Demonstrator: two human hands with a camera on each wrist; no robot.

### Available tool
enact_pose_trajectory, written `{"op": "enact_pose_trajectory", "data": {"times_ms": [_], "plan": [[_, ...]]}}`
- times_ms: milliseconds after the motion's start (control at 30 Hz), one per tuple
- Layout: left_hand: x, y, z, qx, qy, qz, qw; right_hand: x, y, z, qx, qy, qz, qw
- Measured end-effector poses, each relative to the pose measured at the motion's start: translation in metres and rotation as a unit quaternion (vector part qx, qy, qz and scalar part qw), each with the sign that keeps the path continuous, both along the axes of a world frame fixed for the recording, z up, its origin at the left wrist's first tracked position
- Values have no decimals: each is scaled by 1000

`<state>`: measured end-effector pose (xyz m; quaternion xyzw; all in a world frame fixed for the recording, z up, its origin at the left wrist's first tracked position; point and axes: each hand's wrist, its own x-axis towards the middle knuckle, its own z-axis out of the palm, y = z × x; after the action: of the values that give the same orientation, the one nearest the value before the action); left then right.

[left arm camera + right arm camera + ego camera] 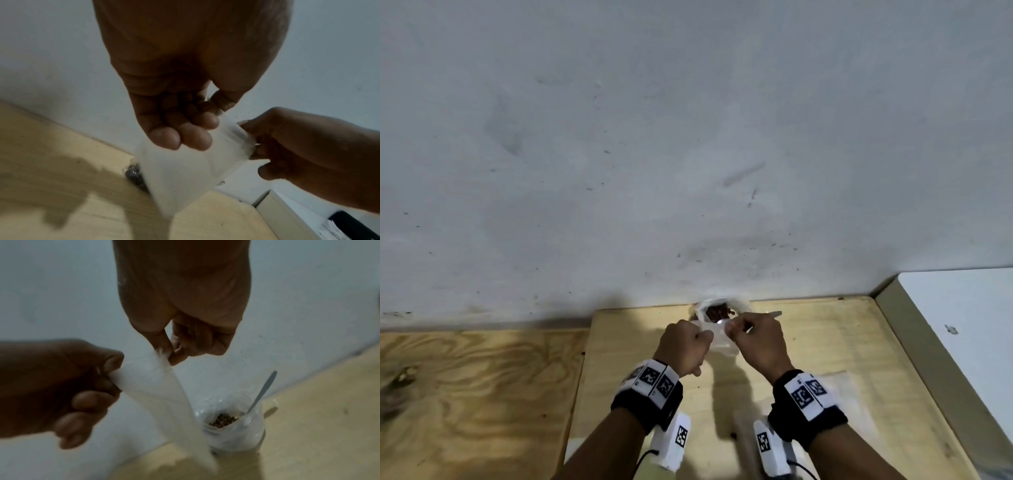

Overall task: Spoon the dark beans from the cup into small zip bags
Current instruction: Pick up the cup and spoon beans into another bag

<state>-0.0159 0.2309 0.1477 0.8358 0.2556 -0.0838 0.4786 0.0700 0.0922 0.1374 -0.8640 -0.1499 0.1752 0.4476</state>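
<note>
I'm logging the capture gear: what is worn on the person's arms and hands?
Both hands, the left hand and the right hand, are bare, forearms sleeveless. Each wrist carries a black band with white blocks bearing square black-and-white coded markers, a white marked unit beneath, and a thin dark cable.

The head view looks forward and down from above the forearms, taking in much grey wall (688, 137) beyond the wooden table (825, 359), with both hands near the bottom centre. The left wrist view sits close behind the left hand (185, 81), looking along it toward the far wall and down to the right, where the right hand (308, 154) enters. The right wrist view sits equally close behind the right hand, facing far and left. All three views share the clear zip bag (156, 386) between the hands; the head and right wrist views also share the cup (232, 426) and spoon (263, 389) by the wall.
</note>
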Motion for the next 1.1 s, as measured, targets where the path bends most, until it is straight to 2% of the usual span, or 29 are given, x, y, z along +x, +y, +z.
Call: {"op": "enact_pose_trajectory", "data": {"times_ms": [67,133,233,333,400,500,567,633,700,800,900,1000,1100], "plan": [[3,-3,3,16,10,-10,1000,1,1,-3,-46,-84,-11,995],[7,-5,3,12,8,10,1000,3,-1,-6,-43,-112,36,992],[15,-3,5,-29,-7,23,999,5,-4,-8,-92,-100,176,975],[21,-2,1,-44,-14,-12,999,16,-9,-14,-83,-53,226,969],[22,-2,-7,-7,-67,-48,997,22,-13,-20,-44,-26,207,977],[20,-2,-16,142,-142,-85,976,33,-17,-22,45,35,162,985],[21,-4,-22,231,-124,-140,955,41,-19,-18,80,88,164,979],[27,-7,-26,273,-102,-170,941,46,-18,-14,88,118,188,971],[34,-11,-32,280,-114,-170,938,51,-16,-14,72,83,186,976],[41,-12,-34,283,-144,-167,934,61,-16,-19,-5,23,177,984],[41,-8,-41,298,-132,-172,930,65,-13,-25,-29,9,169,985],[42,-7,-50,282,-120,-167,937,63,-8,-37,6,62,154,986],[41,-4,-53,208,-82,-94,970,62,-6,-48,66,147,110,981]]}}
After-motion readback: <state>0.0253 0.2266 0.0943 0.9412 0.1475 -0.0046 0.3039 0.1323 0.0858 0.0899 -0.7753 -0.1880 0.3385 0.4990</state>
